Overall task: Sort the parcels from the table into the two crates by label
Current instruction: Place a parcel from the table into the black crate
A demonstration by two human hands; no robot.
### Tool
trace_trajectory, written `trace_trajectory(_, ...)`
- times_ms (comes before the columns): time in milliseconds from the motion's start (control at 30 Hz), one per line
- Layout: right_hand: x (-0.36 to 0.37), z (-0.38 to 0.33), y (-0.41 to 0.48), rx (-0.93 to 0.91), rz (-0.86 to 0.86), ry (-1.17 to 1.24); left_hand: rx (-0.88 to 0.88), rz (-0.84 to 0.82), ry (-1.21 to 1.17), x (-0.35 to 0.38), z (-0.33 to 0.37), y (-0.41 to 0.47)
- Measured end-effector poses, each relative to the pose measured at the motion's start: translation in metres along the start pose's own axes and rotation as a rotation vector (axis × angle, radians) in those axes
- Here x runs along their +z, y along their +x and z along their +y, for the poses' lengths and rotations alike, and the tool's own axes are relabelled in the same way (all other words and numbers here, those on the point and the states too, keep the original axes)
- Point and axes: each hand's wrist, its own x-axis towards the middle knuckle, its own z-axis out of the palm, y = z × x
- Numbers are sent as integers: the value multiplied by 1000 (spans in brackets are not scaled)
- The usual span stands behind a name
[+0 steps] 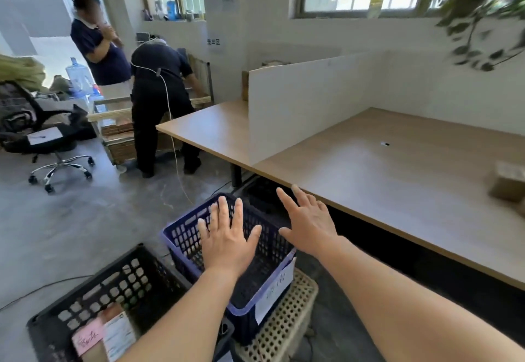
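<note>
Hovering palm-down, fingers spread, nothing held: left hand [227,236] over the blue crate [184,236], right hand [309,225] just beside it, above the crate's far corner and near the bench [383,185] edge.

Sitting well apart from both, at the far right of the bench: a small cardboard parcel [507,181], blurred, label unreadable. Looks light and stiff, probably a taped carton with firm corners. Likely not slippery, with no sign of fragility, though contents unknown. Best taken across two opposite side faces between fingers and thumb, or spanned from above, keeping the label face up for reading.

Lying already in the black crate [85,302] at lower left: flat parcels [116,333], one labelled pink, one white.

Hanging on the blue crate's near wall: a white paper tag [277,290], writing too blurred to read.

Propping the blue crate from below: a beige perforated crate [287,324].
</note>
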Motion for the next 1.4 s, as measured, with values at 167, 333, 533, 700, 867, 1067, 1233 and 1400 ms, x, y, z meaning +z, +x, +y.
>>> trace_trajectory(167,-9,42,-17,97,43,-6,106,-23,27,0,46,3)
trace_trajectory(333,-26,97,-32,162,72,4,203,-23,47,9,108,10)
trace_trajectory(533,-51,214,-70,278,103,10,295,-80,70,45,227,-3)
trace_trajectory(700,-63,296,-102,338,147,-5,375,-113,93,72,310,-14)
trace_trajectory(867,-69,393,-155,454,161,-25,493,-144,115,106,418,-34)
trace_trajectory(1067,-77,485,-222,623,185,-37,644,-208,137,138,524,-64)
trace_trajectory(1233,-82,537,-260,754,226,-23,766,-220,134,157,587,-73)
trace_trajectory(1400,-76,576,-283,853,220,-28,865,-249,108,180,639,-85)
